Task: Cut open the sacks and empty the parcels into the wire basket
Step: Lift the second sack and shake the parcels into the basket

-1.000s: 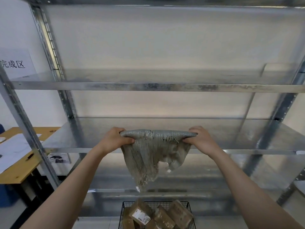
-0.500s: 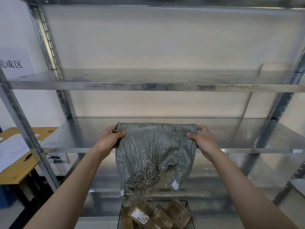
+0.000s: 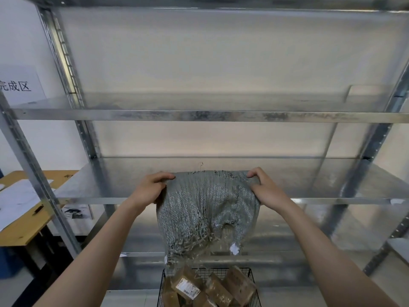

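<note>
left hand [image 3: 148,189] grips sack [image 3: 208,213] corner | right hand [image 3: 266,189] grips other corner | basket [image 3: 251,276] of parcels [image 3: 218,289] below fingers

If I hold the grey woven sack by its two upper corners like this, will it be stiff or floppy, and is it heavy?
Probably floppy: the sack sags and folds between the left hand and right hand. Likely light, since it hangs limp while parcels lie in the wire basket below. Its frayed lower edge may snag.
</note>
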